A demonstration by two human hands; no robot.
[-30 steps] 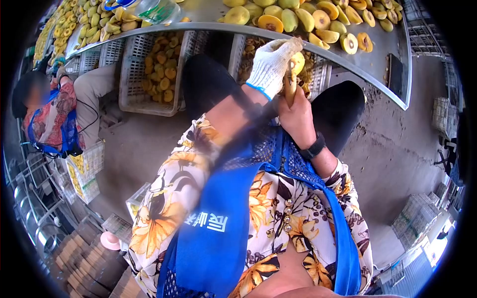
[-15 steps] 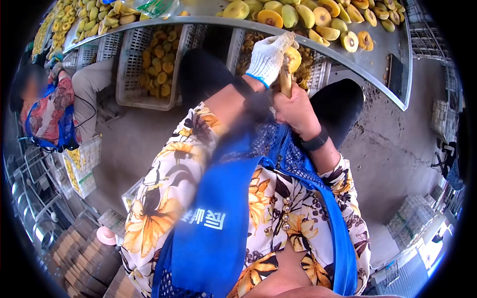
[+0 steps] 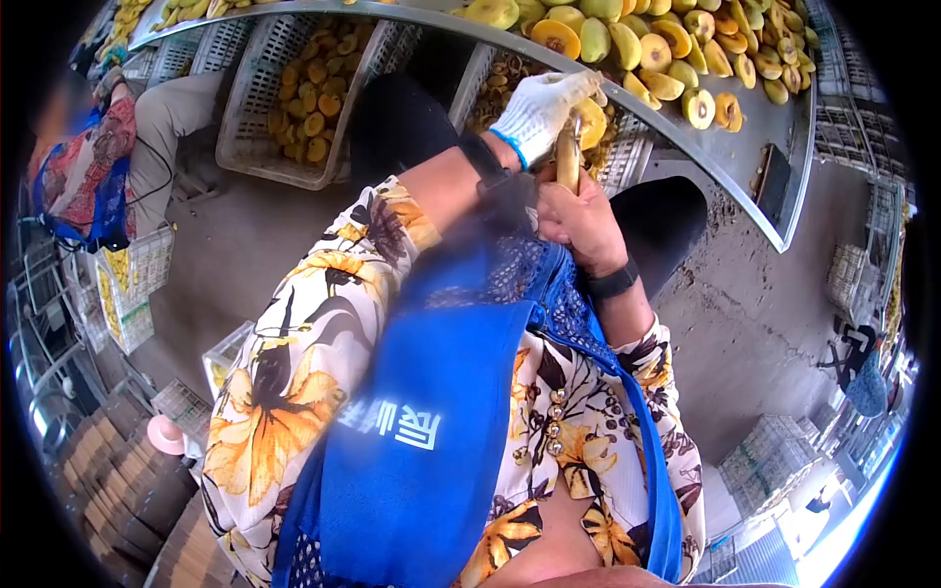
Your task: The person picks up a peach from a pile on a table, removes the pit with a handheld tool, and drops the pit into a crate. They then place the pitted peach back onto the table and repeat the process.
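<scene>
Our gloved left hand [image 3: 534, 110] clamps the fruit [image 3: 592, 122] — soft, slippery, we judge, best cupped by its skin. Our right hand [image 3: 578, 220] has its fingers wrapped tight round the tool [image 3: 567, 149].

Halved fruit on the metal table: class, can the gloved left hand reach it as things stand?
Probably not yet: the left hand grips a fruit while the right hand works a tool on it. The halved fruit lies near, unblocked.
</scene>
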